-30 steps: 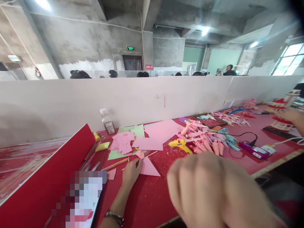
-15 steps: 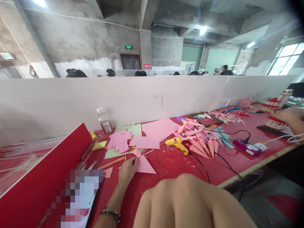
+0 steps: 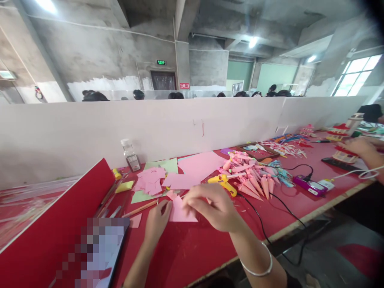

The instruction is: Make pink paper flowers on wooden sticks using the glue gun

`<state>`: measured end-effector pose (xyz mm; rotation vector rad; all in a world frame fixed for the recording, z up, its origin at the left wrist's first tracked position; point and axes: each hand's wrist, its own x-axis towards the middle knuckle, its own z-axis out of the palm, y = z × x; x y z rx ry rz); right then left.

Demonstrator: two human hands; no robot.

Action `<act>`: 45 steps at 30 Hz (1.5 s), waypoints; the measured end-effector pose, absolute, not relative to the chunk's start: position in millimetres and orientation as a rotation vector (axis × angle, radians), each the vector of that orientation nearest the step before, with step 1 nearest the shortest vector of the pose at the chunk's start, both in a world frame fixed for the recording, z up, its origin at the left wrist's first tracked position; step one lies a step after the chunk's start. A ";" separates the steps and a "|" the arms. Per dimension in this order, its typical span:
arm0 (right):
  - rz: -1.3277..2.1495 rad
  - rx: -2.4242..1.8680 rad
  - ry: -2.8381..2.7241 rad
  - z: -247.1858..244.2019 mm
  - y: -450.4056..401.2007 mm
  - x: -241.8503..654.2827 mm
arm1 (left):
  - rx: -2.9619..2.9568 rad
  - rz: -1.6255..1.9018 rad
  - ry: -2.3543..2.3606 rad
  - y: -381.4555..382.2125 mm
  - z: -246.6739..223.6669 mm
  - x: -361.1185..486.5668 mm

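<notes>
Nearest you, a silver metal bangle (image 3: pixel 255 274) circles your right wrist, and a flat, dark-edged device (image 3: pixel 103 248) with an obscured screen lies at your left. Your left hand (image 3: pixel 158 218) rests on the red tabletop (image 3: pixel 177 250), fingers drawn together at the left edge of a pink, angular paper piece (image 3: pixel 179 215); whether they pinch it, I cannot tell. The paper lies flat between your hands, its lower edge running left to right, one sharp corner pointing right; its full long axis is partly covered. Your right hand (image 3: pixel 211 205) hangs over its right part, fingers curled and blurred; contact cannot be confirmed. Beyond lie a yellow glue gun (image 3: pixel 218 179) and a heap of pink paper cones (image 3: pixel 252 176), then a white partition (image 3: pixel 156 126).
</notes>
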<state>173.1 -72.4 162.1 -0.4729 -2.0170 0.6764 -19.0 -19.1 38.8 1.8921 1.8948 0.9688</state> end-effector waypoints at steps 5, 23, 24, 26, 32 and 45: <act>0.257 -1.193 -2.122 85.9 -50.9 162.9 | 1.960 0.995 1.722 -46.4 46.3 -18.2; 0.674 -1.204 -1.901 32.0 -64.4 146.8 | 1.594 0.903 1.645 -82.2 21.5 -19.6; 0.753 -1.170 -1.891 33.4 -64.0 149.8 | 1.578 0.876 1.635 -85.0 24.5 -19.8; 0.883 -1.103 -1.878 36.5 -62.4 155.9 | 1.539 0.798 1.596 -89.9 32.9 -20.7; 0.918 -1.049 -1.943 39.4 -57.9 164.7 | 1.477 0.606 1.267 -93.8 55.7 -23.8; 0.782 -1.064 -2.034 36.3 -68.5 165.6 | 1.977 0.825 2.187 -98.9 39.2 -81.6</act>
